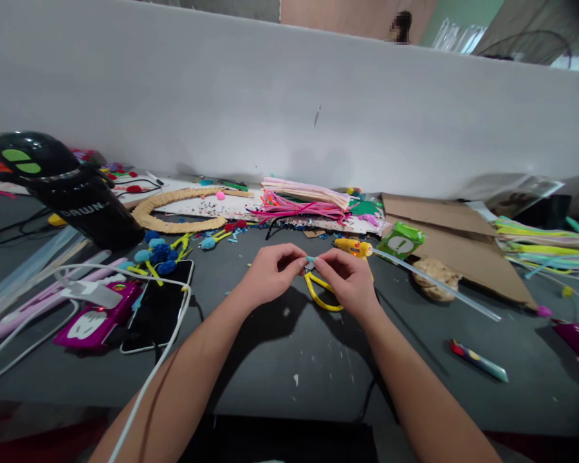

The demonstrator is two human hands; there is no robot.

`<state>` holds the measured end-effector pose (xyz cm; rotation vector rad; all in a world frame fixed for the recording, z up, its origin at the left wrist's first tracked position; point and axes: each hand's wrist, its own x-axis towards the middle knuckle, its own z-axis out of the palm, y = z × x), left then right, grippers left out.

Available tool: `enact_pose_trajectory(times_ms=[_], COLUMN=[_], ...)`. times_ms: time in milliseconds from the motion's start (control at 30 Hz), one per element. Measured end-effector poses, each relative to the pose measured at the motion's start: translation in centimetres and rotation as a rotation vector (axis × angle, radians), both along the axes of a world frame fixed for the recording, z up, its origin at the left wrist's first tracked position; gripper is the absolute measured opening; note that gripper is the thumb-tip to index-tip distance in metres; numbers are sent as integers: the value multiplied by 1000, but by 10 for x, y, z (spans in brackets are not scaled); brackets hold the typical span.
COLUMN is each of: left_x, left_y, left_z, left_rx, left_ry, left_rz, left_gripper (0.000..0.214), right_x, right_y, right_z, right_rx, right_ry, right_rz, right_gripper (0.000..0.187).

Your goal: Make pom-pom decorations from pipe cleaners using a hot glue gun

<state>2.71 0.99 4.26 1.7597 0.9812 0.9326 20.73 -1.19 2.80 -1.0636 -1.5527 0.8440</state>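
My left hand (270, 273) and my right hand (348, 278) meet over the middle of the dark table. Both pinch a small light-blue piece (310, 260) between their fingertips. Under my right hand lies a pair of yellow-handled scissors (321, 294); whether the hand touches them I cannot tell. Just behind my right hand lies a yellow glue gun (353, 246) with a long clear glue stick (439, 283) pointing right.
A black bottle (72, 193), a phone (160, 305), a magenta device (94, 318) and white cable (168, 347) lie left. Pipe cleaners (299, 206), pom-pom stems (161, 254), a woven ring (181, 209) sit behind. Cardboard (463, 244), green box (400, 241), marker (478, 360) lie right.
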Motion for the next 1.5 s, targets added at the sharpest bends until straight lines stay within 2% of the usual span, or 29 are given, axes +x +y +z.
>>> enact_pose_trajectory(times_ms=[267,433,567,767,933,1100,1267,1400,1500], left_x=[7,11,15,20,17,12,6,2,1], left_y=[-2,1,0,-6,-4,1,2,3,3], left_z=[0,-7,-8,0,3,-1,0,2,0], left_rx=[-88,-117,-265,-510,-519,-362,-297,-304,-328], left_ry=[-218,-413,-594,-698,-665,-509,-345,-276,-249], left_rz=[55,76,35,-12,-2,54,-48,-89,-116], left_gripper=[22,18,17,16,22,23,25,26,29], right_x=[-8,-13,-17,-19,-13,-10,-9,-3,1], right_y=[-7,-12,-14,-13,-9,-5,-4,-3,-1], right_z=[-3,-2,-1,0,0,-1,-4,-6,-9], right_rx=[56,80,90,104,13,-20,-24,-18,32], right_ry=[-58,-84,-75,-6,50,30,-67,-220,-322], right_rz=[-11,-46,-16,8,-30,-19,41,-30,-63], right_gripper=[15,15,15,11,16,18,22,31,28])
